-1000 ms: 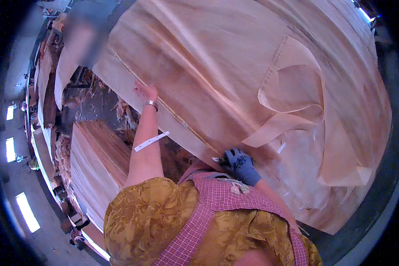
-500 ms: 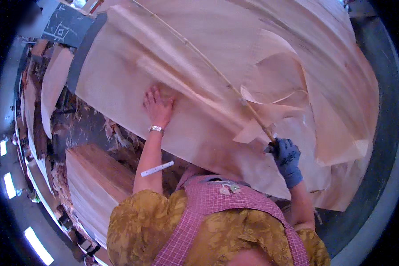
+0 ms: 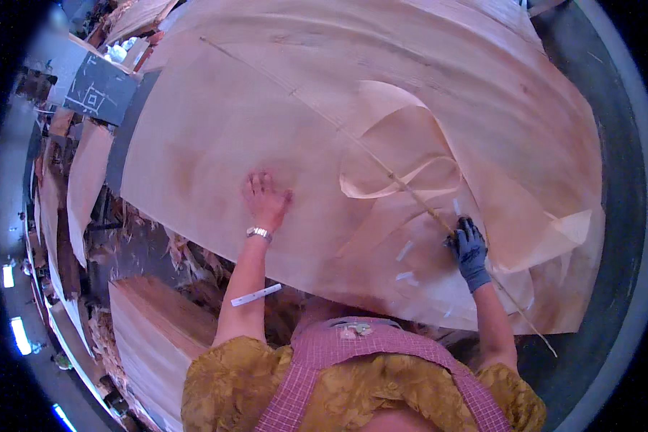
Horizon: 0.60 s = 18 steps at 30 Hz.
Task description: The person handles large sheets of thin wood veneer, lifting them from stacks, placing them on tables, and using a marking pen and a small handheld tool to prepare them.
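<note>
My bare left hand (image 3: 267, 202) lies flat with spread fingers on a large pinkish-tan wood veneer sheet (image 3: 194, 137). A metal-banded watch (image 3: 258, 233) is on that wrist, and a white strip (image 3: 256, 295) with dark dots is on the forearm. My right hand (image 3: 469, 248), in a blue-grey glove, is closed around a long thin bamboo stick (image 3: 365, 147). The stick slants over the sheet from far left to near right, its near end passing the right wrist. Left of the stick's far half, the sheet lies fairly smooth. A curled veneer piece (image 3: 439, 126) lies under and beside the stick.
Short white tape pieces (image 3: 405, 250) are on the sheet near my right hand. A dark table edge (image 3: 615, 216) curves along the right. At left are a dark chalk-marked board (image 3: 98, 90), torn veneer scraps (image 3: 183, 252) and a veneer stack (image 3: 151, 317).
The sheet's long raised fold beside the stick has flattened. The stick has shifted toward me and right, and its near end now shows beyond my right hand. My left hand remains flat.
</note>
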Available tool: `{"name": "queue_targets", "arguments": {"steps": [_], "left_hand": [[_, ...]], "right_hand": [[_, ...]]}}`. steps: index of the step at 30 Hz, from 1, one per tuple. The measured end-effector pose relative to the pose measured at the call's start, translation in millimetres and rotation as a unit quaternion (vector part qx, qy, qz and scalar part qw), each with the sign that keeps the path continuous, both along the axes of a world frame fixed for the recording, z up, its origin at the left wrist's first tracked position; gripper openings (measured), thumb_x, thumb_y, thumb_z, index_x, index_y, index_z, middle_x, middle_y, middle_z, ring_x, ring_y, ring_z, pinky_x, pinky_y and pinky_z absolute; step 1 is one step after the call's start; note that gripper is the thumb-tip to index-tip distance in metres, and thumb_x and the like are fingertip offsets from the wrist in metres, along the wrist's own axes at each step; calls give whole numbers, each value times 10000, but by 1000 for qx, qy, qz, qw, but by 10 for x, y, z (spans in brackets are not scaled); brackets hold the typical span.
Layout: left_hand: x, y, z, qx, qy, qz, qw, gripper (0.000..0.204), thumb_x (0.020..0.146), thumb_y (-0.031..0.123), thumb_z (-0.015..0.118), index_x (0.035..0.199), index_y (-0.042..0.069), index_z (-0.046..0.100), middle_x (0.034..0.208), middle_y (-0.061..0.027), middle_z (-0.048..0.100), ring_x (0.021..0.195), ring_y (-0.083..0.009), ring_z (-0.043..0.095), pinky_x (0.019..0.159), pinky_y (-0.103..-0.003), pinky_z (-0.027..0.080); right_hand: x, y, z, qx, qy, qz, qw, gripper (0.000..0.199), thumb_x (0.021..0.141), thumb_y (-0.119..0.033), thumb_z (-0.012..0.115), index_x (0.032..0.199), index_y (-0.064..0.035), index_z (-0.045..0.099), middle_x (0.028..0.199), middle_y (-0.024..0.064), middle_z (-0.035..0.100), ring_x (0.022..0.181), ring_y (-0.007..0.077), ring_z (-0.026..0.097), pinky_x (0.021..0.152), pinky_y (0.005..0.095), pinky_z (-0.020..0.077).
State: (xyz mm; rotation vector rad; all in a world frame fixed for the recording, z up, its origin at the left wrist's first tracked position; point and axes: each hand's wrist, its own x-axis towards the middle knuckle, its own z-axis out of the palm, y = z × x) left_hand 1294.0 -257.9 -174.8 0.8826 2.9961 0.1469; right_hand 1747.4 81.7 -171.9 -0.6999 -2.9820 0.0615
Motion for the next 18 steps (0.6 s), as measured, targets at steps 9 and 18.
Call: {"name": "queue_targets", "arguments": {"steps": [9, 18], "left_hand": [[675, -623, 316, -63, -35, 47, 996, 797, 864, 513, 581, 1517, 170, 278, 1559, -160, 257, 1441, -335, 231, 1110, -638, 163], [573, 266, 446, 129, 48, -75, 988, 616, 860, 354, 637, 1338, 3, 470, 1396, -194, 466, 1285, -363, 427, 1103, -496, 292]], "right_hand": [[459, -617, 347, -72, 12, 59, 996, 256, 875, -149, 572, 1110, -48, 570, 1334, 201, 536, 1184, 410, 529, 949, 530, 441], [946, -1320, 217, -79, -35, 104, 991, 294, 833, -231, 588, 1111, -138, 591, 1126, 116, 580, 944, 326, 578, 762, 480, 469]]}}
